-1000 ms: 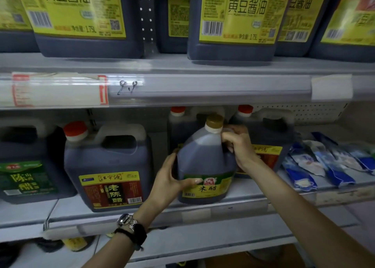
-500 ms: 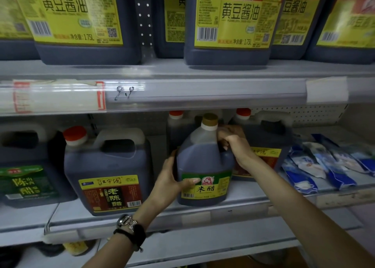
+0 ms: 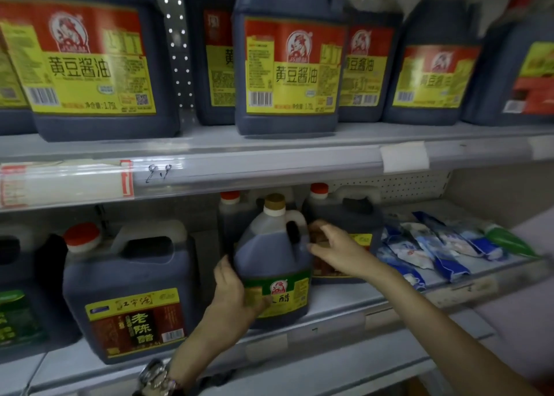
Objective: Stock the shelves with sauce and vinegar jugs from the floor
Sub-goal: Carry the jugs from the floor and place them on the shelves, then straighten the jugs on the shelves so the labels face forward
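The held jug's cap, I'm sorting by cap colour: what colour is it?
Golden-brown cap on the jug, white ring beneath; head view.

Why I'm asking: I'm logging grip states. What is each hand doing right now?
Left hand: grips the green-label vinegar jug low down.
Right hand: open, holding nothing, beside the jug.

1. The round jug (image 3: 271, 263) is showing a gold cap and a green-and-yellow label.
2. The soy sauce jugs (image 3: 289, 65) are wearing red-and-yellow labels.
3. The square jug (image 3: 129, 275) is carrying a red cap and a dark red label.
4. The packets (image 3: 434, 247) are showing blue and white.
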